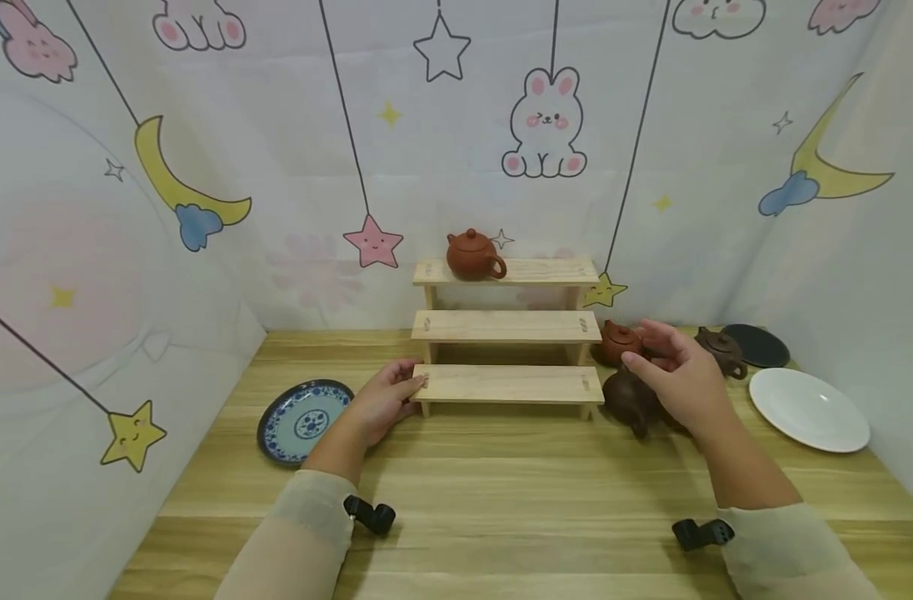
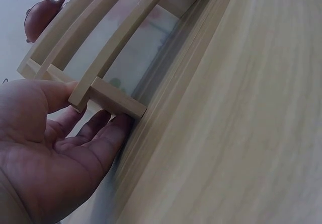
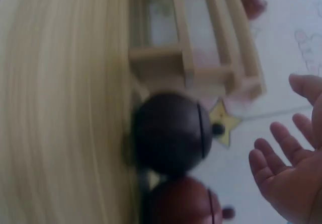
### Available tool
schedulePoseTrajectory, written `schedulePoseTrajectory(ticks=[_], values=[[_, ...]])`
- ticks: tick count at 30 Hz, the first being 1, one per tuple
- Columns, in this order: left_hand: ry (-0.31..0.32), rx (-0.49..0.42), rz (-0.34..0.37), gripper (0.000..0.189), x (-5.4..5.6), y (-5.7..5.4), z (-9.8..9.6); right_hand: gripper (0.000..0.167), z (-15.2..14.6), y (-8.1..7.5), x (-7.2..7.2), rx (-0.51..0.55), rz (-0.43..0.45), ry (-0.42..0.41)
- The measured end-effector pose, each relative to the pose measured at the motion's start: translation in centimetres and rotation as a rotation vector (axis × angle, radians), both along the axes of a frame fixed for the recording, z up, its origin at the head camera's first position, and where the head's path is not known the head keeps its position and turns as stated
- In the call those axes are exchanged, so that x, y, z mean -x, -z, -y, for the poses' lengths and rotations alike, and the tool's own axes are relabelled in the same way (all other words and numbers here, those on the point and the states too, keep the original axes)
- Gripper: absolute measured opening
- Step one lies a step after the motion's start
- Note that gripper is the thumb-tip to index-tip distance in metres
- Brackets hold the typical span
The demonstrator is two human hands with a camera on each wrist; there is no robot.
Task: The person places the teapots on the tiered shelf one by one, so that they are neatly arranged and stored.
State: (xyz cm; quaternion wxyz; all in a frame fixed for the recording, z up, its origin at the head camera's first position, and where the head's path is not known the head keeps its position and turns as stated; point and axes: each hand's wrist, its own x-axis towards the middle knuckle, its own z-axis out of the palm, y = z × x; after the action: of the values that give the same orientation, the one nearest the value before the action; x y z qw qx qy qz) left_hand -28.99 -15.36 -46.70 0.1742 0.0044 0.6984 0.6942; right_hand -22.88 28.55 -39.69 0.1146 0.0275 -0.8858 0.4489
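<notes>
The main risk is to the top pot [image 1: 471,255], which sits toward the left of the highest shelf [image 1: 550,269] of the stand [image 1: 509,327], with no rim to stop it: should the left hand [image 1: 381,400] lift or jerk its end, the pot could slide or tip, and its lid [image 1: 471,237], if loose, could drop off. A push to the right might drive the stand into the dark pot [image 1: 629,396] just beside its right end, and a low sweep of the right hand [image 1: 685,371] could knock that pot against the red pot [image 1: 618,340] close by. The left hand's fingers grip the lowest shelf's left end, thumb on the board and the others by the leg, so the stand, resting on the desk [image 1: 501,500], lies within their hold. The right hand's fingers are loosely bent, holding nothing; the dark pot lies below them, with a gap between.
</notes>
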Motion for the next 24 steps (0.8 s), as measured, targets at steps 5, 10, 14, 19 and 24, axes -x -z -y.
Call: schedulePoseTrajectory(ticks=[5,10,14,19,24], values=[[0.0,0.005,-0.007,0.053,-0.1,-0.2,0.0,0.078,-3.8,1.1,-0.5,-0.061,0.043,0.051],[-0.005,0.006,0.003,0.051,0.0,-0.4,-0.1,0.083,-6.7,2.0,-1.1,-0.114,0.108,0.053],[-0.012,0.01,0.004,0.051,0.1,-0.4,-0.1,0.086,-7.9,2.5,-1.0,-0.134,0.137,0.024],[-0.01,0.001,0.005,0.051,0.1,-0.2,0.0,0.091,-8.4,3.3,-0.7,-0.113,0.247,-0.032],[-0.003,-0.005,0.008,0.052,0.1,-0.1,0.1,0.089,-9.1,4.2,-0.4,-0.152,0.298,-0.06]])
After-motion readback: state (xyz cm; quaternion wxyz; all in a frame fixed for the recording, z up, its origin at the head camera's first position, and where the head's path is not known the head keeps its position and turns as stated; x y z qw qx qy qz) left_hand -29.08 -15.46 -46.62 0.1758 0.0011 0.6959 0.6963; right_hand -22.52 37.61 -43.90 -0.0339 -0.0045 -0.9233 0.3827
